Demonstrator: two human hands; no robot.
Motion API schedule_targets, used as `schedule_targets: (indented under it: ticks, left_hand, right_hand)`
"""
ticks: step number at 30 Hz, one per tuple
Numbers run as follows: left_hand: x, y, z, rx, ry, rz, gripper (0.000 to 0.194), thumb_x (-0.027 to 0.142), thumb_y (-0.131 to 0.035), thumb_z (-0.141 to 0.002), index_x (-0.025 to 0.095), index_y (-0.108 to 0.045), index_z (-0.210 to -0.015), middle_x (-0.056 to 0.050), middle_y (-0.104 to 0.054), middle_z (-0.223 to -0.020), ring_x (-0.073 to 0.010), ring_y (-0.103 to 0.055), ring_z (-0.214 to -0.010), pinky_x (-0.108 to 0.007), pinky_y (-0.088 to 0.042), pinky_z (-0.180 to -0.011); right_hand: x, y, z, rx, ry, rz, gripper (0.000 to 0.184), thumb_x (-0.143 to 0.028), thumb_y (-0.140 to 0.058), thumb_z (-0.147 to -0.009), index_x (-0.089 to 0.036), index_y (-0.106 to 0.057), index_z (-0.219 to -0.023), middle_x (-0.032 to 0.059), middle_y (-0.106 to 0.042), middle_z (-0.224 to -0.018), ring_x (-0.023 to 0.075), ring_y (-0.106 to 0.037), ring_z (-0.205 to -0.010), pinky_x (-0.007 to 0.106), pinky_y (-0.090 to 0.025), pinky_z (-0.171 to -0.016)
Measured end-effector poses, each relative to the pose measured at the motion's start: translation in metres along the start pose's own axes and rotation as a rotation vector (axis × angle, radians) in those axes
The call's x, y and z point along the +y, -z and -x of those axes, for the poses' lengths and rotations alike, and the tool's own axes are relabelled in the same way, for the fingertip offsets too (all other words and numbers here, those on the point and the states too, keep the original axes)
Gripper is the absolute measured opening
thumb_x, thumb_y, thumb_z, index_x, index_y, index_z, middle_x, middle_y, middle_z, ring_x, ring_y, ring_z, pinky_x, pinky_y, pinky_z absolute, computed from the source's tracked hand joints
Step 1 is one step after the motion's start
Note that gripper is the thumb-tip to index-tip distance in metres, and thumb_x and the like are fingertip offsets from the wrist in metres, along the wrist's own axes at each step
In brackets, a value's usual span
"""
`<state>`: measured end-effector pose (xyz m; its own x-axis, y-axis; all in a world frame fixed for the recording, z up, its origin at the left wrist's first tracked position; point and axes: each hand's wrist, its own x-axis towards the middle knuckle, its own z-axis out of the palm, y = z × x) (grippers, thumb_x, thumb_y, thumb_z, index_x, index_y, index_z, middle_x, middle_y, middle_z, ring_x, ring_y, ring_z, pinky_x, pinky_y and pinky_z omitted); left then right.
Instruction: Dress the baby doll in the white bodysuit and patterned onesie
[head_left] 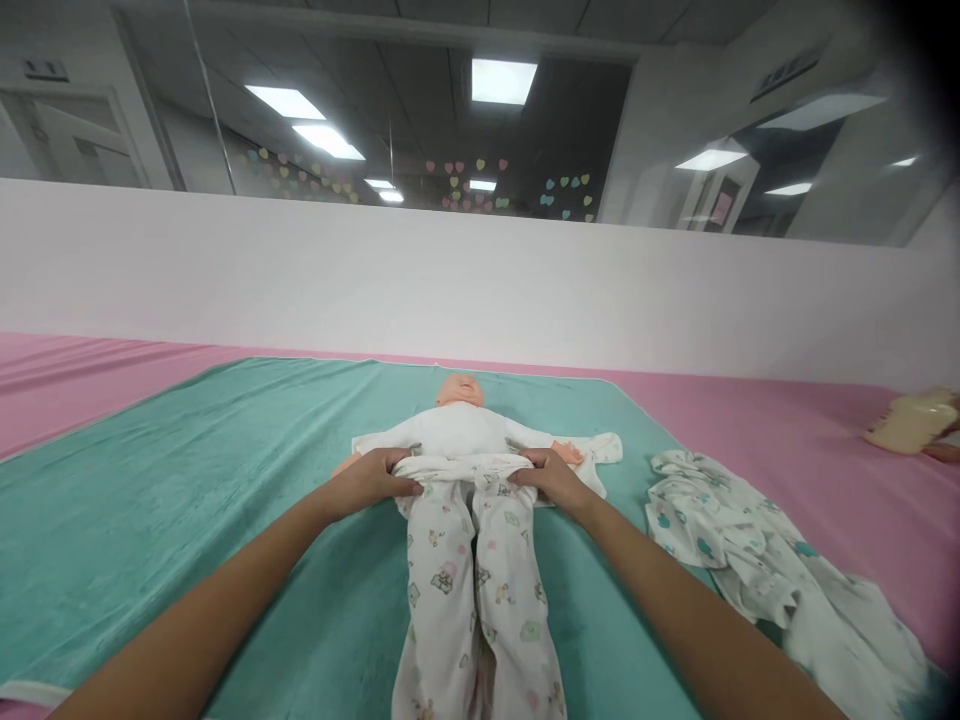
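Observation:
A baby doll (460, 389) lies on its back on a teal sheet (300, 420), head toward the wall. It wears a white long-sleeved top (461, 432) and white baby pants (442, 580) with a small animal print, which cover its legs. My left hand (379, 475) pinches the pants' waistband at the left side, thumb on top. At the right side my right hand (551, 477) grips the same waistband. The band is stretched across the doll's belly between my hands. One doll hand (568, 452) shows beside the right sleeve.
Crumpled white clothing (750, 540) with a teal print lies to the right, partly over the sheet's edge. Pink cloth (750, 420) surrounds the sheet. At the far right another person's hand (941, 452) is by a pale yellowish object (911, 420). A white wall (450, 285) stands behind.

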<state>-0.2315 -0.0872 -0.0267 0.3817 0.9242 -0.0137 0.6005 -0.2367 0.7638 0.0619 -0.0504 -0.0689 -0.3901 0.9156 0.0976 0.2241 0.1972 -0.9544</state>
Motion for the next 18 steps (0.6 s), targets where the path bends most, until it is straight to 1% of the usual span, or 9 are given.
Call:
schedule_targets:
  ticks: [3, 5, 7, 9, 10, 12, 14, 16, 18]
  left_hand:
    - [0.003, 0.003, 0.004, -0.043, 0.003, 0.02, 0.031, 0.047, -0.057, -0.068, 0.019, -0.056, -0.082, 0.002, -0.057, -0.077, -0.0162, -0.051, -0.071, -0.022, -0.036, -0.059]
    - [0.003, 0.003, 0.007, -0.121, 0.006, -0.057, 0.033, 0.047, -0.061, -0.065, 0.019, -0.058, -0.083, 0.002, -0.058, -0.077, -0.0165, -0.052, -0.07, -0.022, -0.035, -0.058]
    - [0.002, -0.001, 0.01, -0.177, 0.001, -0.122, 0.035, 0.046, -0.064, -0.062, 0.02, -0.061, -0.084, 0.001, -0.061, -0.08, -0.0177, -0.053, -0.073, -0.022, -0.036, -0.059]
    - [-0.001, -0.006, 0.013, -0.154, -0.019, -0.128, 0.035, 0.046, -0.064, -0.062, 0.021, -0.062, -0.087, 0.001, -0.063, -0.085, -0.0195, -0.055, -0.078, -0.023, -0.038, -0.063]
    - [-0.004, -0.009, 0.014, -0.122, -0.03, -0.12, 0.035, 0.046, -0.063, -0.063, 0.022, -0.062, -0.088, 0.001, -0.064, -0.087, -0.0203, -0.056, -0.081, -0.023, -0.039, -0.064]
    - [-0.008, -0.014, 0.015, -0.049, -0.041, -0.106, 0.034, 0.046, -0.062, -0.064, 0.022, -0.063, -0.088, 0.001, -0.065, -0.088, -0.0216, -0.056, -0.084, -0.024, -0.039, -0.067]
    - [-0.012, -0.016, 0.016, 0.002, -0.029, -0.11, 0.032, 0.047, -0.061, -0.065, 0.021, -0.064, -0.083, 0.001, -0.065, -0.084, -0.0216, -0.056, -0.081, -0.024, -0.038, -0.066]
    - [-0.014, -0.016, 0.017, 0.045, -0.004, -0.122, 0.031, 0.05, -0.059, -0.067, 0.019, -0.063, -0.074, 0.001, -0.062, -0.073, -0.0192, -0.055, -0.072, -0.023, -0.035, -0.06]
    - [-0.013, -0.015, 0.018, 0.06, 0.017, -0.113, 0.034, 0.051, -0.057, -0.069, 0.018, -0.06, -0.066, 0.003, -0.055, -0.06, -0.0156, -0.05, -0.062, -0.022, -0.03, -0.053]
  right_hand:
    - [-0.007, 0.002, 0.002, -0.037, -0.031, 0.025, 0.027, -0.042, -0.063, -0.065, -0.017, -0.055, -0.062, -0.0021, -0.05, -0.058, 0.0124, -0.043, -0.056, 0.025, -0.031, -0.054]
    - [-0.014, 0.006, 0.005, -0.133, -0.058, 0.123, 0.028, -0.046, -0.063, -0.066, -0.018, -0.059, -0.064, -0.001, -0.053, -0.061, 0.0136, -0.045, -0.058, 0.025, -0.034, -0.054]
    - [-0.022, 0.009, 0.011, -0.261, -0.066, 0.215, 0.029, -0.047, -0.066, -0.062, -0.019, -0.062, -0.069, -0.0003, -0.057, -0.065, 0.0157, -0.049, -0.062, 0.026, -0.038, -0.057]
    - [-0.027, 0.01, 0.019, -0.34, -0.051, 0.261, 0.032, -0.045, -0.072, -0.055, -0.02, -0.064, -0.074, 0.0002, -0.06, -0.071, 0.0185, -0.053, -0.069, 0.028, -0.041, -0.061]
    - [-0.028, 0.009, 0.022, -0.351, -0.041, 0.268, 0.035, -0.044, -0.073, -0.053, -0.02, -0.065, -0.076, 0.0005, -0.061, -0.074, 0.0199, -0.054, -0.072, 0.028, -0.042, -0.063]
    - [-0.028, 0.006, 0.027, -0.31, -0.026, 0.266, 0.035, -0.043, -0.073, -0.053, -0.019, -0.066, -0.078, 0.001, -0.063, -0.078, 0.0215, -0.055, -0.076, 0.029, -0.042, -0.065]
    - [-0.024, 0.002, 0.03, -0.236, -0.014, 0.27, 0.031, -0.043, -0.071, -0.057, -0.019, -0.066, -0.075, 0.0009, -0.063, -0.078, 0.0216, -0.056, -0.076, 0.029, -0.042, -0.065]
    - [-0.018, -0.003, 0.031, -0.169, 0.001, 0.27, 0.027, -0.042, -0.069, -0.061, -0.018, -0.065, -0.072, 0.0003, -0.062, -0.075, 0.0205, -0.055, -0.074, 0.028, -0.04, -0.065]
    - [-0.012, -0.008, 0.031, -0.115, 0.01, 0.246, 0.026, -0.041, -0.066, -0.065, -0.017, -0.064, -0.072, -0.0006, -0.06, -0.072, 0.0184, -0.054, -0.071, 0.027, -0.039, -0.065]
